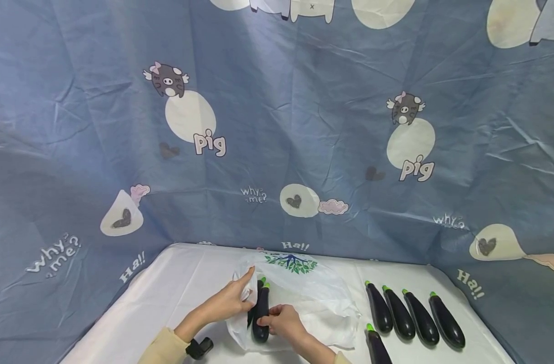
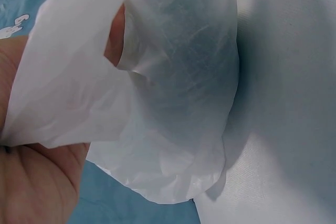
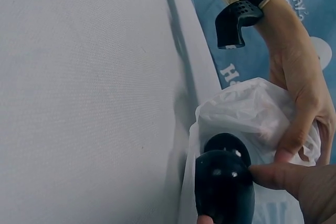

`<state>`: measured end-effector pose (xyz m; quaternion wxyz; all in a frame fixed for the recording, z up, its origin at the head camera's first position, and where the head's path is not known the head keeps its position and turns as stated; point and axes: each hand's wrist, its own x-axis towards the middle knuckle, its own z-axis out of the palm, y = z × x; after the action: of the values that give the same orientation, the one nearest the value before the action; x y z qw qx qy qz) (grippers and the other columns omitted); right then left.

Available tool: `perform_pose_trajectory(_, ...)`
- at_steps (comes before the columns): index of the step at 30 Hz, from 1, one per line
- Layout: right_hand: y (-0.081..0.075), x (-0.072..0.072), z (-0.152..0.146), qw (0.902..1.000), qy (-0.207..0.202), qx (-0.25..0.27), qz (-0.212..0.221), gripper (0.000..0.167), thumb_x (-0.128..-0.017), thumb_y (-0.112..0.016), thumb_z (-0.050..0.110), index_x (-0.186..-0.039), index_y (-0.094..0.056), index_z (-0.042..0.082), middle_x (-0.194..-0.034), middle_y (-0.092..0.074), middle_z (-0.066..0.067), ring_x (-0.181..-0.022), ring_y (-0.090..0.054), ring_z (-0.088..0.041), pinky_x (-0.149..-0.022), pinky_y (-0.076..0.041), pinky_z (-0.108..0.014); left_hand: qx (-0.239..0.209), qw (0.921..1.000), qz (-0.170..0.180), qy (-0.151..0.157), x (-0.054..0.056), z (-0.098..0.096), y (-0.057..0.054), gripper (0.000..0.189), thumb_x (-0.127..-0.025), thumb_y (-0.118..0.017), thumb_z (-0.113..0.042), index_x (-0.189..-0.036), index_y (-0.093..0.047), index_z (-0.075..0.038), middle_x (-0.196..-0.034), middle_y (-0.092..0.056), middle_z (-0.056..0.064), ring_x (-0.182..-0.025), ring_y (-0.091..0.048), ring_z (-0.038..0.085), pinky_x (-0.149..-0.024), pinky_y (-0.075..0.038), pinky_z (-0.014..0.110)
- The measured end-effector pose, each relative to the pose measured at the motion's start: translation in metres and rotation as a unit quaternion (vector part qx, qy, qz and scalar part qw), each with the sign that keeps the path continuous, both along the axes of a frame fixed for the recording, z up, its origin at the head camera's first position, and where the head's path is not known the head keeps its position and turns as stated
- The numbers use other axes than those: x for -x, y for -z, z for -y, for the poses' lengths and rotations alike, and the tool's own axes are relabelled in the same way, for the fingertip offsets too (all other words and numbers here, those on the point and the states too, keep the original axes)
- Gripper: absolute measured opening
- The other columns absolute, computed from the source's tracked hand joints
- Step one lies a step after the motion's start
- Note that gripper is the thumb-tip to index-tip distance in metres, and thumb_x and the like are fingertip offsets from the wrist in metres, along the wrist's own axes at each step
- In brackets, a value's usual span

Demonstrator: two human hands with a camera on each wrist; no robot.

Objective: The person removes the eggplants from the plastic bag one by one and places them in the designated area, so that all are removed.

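Note:
A white plastic bag [image 1: 331,296] with a green tree print lies on the table, its mouth toward the person. My left hand [image 1: 231,300] grips the bag's left edge and lifts it; in the left wrist view the film [image 2: 79,82] runs across the palm. Between thumb and fingers, my right hand [image 1: 286,322] holds a dark eggplant [image 1: 261,323] with a green stem end at the bag's mouth. Its rounded end [image 3: 223,182] faces the right wrist camera. A second eggplant [image 3: 227,141] sits beside it inside the bag, partly hidden.
Right of the bag, several eggplants [image 1: 420,318] lie in a slanted row on the white-covered table [image 1: 186,273]. One more eggplant [image 1: 377,346] lies nearer the front edge. Behind the table hangs a blue patterned cloth [image 1: 268,126].

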<state>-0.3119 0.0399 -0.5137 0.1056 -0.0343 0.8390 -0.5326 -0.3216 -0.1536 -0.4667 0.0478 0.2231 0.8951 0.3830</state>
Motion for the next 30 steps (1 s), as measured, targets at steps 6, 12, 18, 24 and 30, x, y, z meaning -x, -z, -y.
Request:
perform_pose_trajectory(6, -0.012, -0.007, -0.002, 0.9998, -0.006, 0.012, 0.013, 0.037, -0.074, -0.077, 0.017, -0.101, -0.065, -0.006, -0.089, -0.066, -0.006, -0.072, -0.064, -0.013, -0.066, -0.055, -0.028, -0.003, 1.0000, -0.008, -0.004, -0.001, -0.001, 0.001, 0.093, -0.084, -0.067, -0.017, -0.155, -0.009, -0.003, -0.148, -0.040, 0.025, -0.124, -0.051, 0.029, -0.092, -0.043, 0.045)
perform_pose_trajectory(12, -0.010, -0.007, -0.005, 0.9990, -0.012, 0.038, 0.022, 0.034, -0.074, -0.075, 0.013, -0.099, -0.065, -0.006, -0.088, -0.066, -0.006, -0.071, -0.063, -0.011, -0.066, -0.055, -0.027, -0.011, 0.9999, -0.009, -0.007, -0.001, -0.002, 0.002, 0.093, -0.084, -0.068, -0.016, -0.155, -0.010, -0.003, -0.149, -0.036, 0.026, -0.135, -0.039, 0.038, -0.104, -0.036, 0.056)
perform_pose_trajectory(18, -0.009, -0.007, -0.007, 0.9980, -0.009, 0.051, 0.037, 0.031, -0.073, -0.073, 0.012, -0.097, -0.066, -0.006, -0.085, -0.066, -0.006, -0.067, -0.062, -0.009, -0.065, -0.055, -0.027, -0.010, 0.9999, -0.008, -0.003, -0.001, -0.001, 0.002, 0.092, -0.085, -0.068, -0.015, -0.155, -0.009, -0.003, -0.150, -0.034, 0.026, -0.134, -0.041, 0.038, -0.101, -0.040, 0.053)
perform_pose_trajectory(24, -0.011, -0.010, -0.010, 0.9969, -0.013, 0.058, 0.050, 0.029, -0.074, -0.072, 0.013, -0.097, -0.067, -0.004, -0.085, -0.066, -0.004, -0.066, -0.062, -0.009, -0.066, -0.055, -0.027, -0.004, 0.9998, -0.018, -0.005, 0.000, -0.001, 0.004, 0.093, -0.085, -0.067, -0.016, -0.155, -0.009, -0.002, -0.152, -0.033, 0.026, -0.136, -0.038, 0.039, -0.102, -0.039, 0.054)
perform_pose_trajectory(30, -0.017, -0.013, -0.015, 0.9968, -0.014, 0.051, 0.060, 0.034, -0.075, -0.072, 0.015, -0.102, -0.067, -0.005, -0.087, -0.069, -0.004, -0.071, -0.064, -0.011, -0.070, -0.055, -0.030, -0.007, 0.9998, -0.017, -0.009, 0.000, -0.001, 0.005, 0.092, -0.085, -0.068, -0.015, -0.155, -0.009, -0.002, -0.153, -0.030, 0.025, -0.138, -0.034, 0.039, -0.106, -0.034, 0.056)
